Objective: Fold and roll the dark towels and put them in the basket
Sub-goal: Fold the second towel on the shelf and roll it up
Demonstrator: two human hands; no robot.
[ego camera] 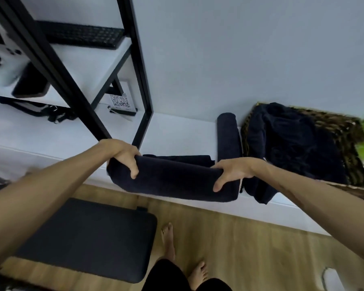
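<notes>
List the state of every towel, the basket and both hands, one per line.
Towel in hands: folded, part rolled, at the ledge edge.
Rolled towel: fully rolled, lying on the ledge beside the basket.
Loose towels: unfolded, heaped in the basket, spilling over its front.
Basket: upright, holding loose towels.
Left hand: grip on towel's left end.
Right hand: grip on its right end.

A folded towel (172, 181) is lying at the front edge of the ledge (177, 133). To its right, a basket (345, 131) is sitting on that ledge, holding loose towels (288, 143). A rolled towel (227, 137) is lying between them, just left of the basket. A shelf rack (135, 70) is standing behind and left of the folded towel.
</notes>
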